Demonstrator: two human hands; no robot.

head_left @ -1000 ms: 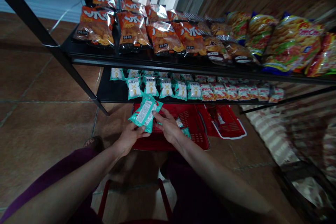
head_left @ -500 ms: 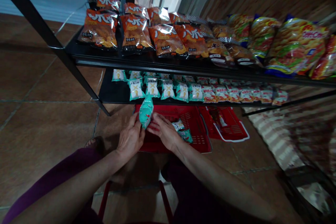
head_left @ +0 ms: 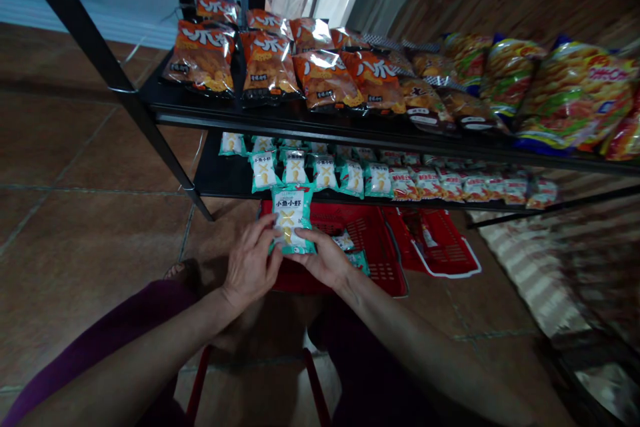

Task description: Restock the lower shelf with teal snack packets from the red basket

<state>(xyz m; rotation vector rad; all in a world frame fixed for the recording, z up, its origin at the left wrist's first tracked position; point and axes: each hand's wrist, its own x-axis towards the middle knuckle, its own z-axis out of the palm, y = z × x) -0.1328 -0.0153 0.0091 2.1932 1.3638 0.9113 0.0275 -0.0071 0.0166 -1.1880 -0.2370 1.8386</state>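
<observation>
A teal and white snack bag (head_left: 291,217), its printed front facing up, is held between both hands above a red shopping basket (head_left: 390,267). My left hand (head_left: 251,255) grips its left edge, and my right hand (head_left: 325,257) pinches the lower right corner with the thumb on the front. Inside the basket, beside my right hand, lie a couple of matching snack bags (head_left: 357,260). Just beyond the held bag, a row of the same teal bags (head_left: 325,173) stands on the lower shelf (head_left: 225,183).
On the upper shelf (head_left: 300,117) stand orange snack bags (head_left: 273,67) and larger yellow bags (head_left: 575,97). Red and white packets (head_left: 450,185) fill the lower shelf's right part. A second red basket (head_left: 450,247) with a white handle sits at right. A black shelf post (head_left: 95,53) rises at left.
The snack bag has turned from edge-on to face up, its printed front now showing. My right hand has shifted from beside the bag to gripping its lower right corner. The view has moved slightly.
</observation>
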